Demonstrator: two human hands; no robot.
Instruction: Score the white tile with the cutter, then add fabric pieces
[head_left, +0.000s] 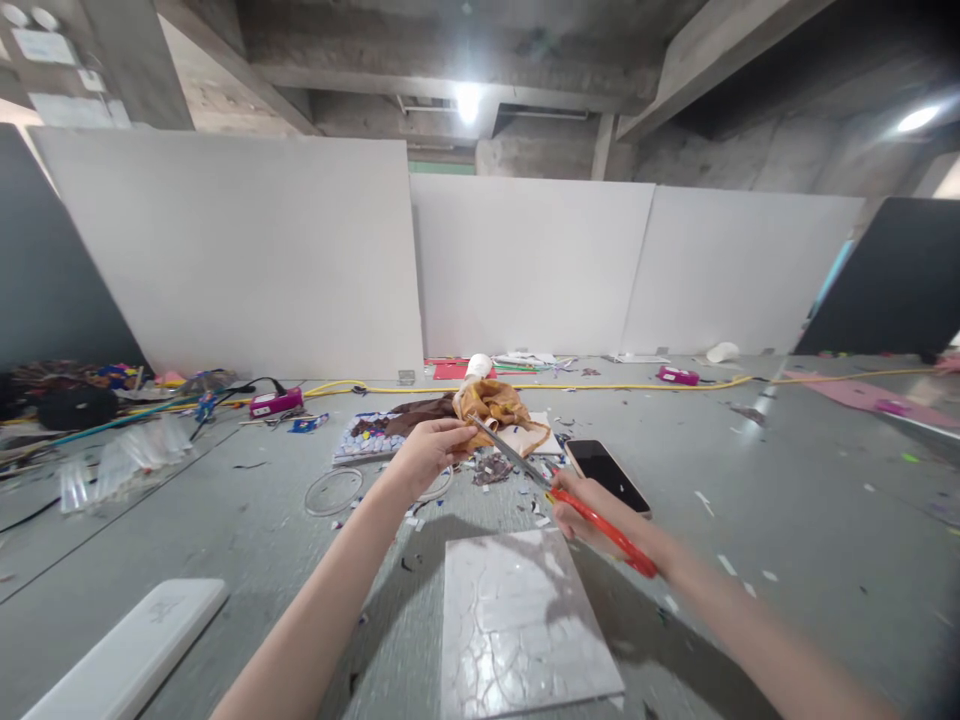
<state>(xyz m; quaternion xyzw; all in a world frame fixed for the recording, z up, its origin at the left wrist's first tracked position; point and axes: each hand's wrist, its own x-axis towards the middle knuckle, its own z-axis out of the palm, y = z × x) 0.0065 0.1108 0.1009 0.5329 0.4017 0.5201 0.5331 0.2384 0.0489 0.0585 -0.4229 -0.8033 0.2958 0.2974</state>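
A dark smartphone is shown lying on the grey floor, with a cracked white tile near the front edge. A yellow cable is run along the white boards at the far edge.

The grey floor carries a cracked white tile in the foreground, a white slab at lower left and a dark phone right of centre. A wire ring lies left of centre. Paper scraps are scattered about. A yellow cable runs along the far side, a pink device just beside it, and clear plastic pieces lie at far left.
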